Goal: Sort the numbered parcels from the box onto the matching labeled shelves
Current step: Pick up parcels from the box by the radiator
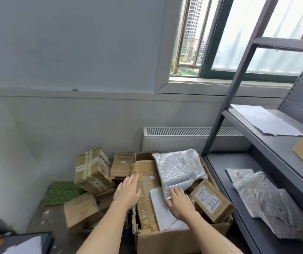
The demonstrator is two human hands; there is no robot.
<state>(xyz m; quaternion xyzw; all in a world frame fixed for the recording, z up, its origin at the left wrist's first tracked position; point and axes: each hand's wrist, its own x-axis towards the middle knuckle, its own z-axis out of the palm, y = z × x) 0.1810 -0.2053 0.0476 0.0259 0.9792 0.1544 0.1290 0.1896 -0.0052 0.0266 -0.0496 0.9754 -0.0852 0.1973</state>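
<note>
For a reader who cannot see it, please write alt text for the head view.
Two bare hands reach into an open cardboard box of parcels: the right hand touches a silver padded mailer, the left hand hovers open. A grey metal shelf stands at right.

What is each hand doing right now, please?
Left hand: open, fingers straight over the box.
Right hand: open, on the silver mailer.

silver quilted mailer (179, 167), brown box (165, 239), green latticed mat (61, 193)
</note>
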